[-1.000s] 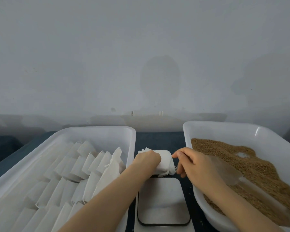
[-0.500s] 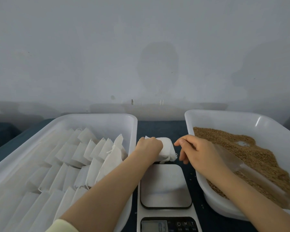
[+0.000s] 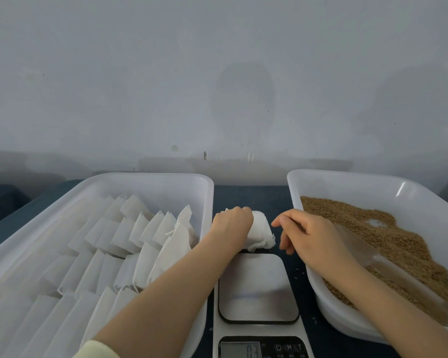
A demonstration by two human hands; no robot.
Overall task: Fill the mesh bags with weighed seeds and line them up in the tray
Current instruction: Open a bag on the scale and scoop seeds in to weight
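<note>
My left hand [image 3: 233, 226] grips a stack of white mesh bags [image 3: 261, 233] lying on the dark table just beyond the scale [image 3: 256, 288]. My right hand [image 3: 311, 233] hovers to the right of the stack, fingers relaxed and apart from it, holding nothing. The scale's platform is bare and its display reads a small number. A white tray [image 3: 150, 184] on the left holds several rows of filled white bags [image 3: 145, 236]. On the right, a white tub [image 3: 347, 182] holds brown seeds [image 3: 373, 228] with a clear scoop [image 3: 388, 270] lying in them.
A pale wall rises just behind the trays. The dark blue tabletop [image 3: 248, 197] shows between the two containers. A few loose seeds lie on it beside the scale.
My right hand has drawn back from the bag stack and its fingers have loosened. The left hand stays on the stack. The view has tilted, so the scale's display now shows.
</note>
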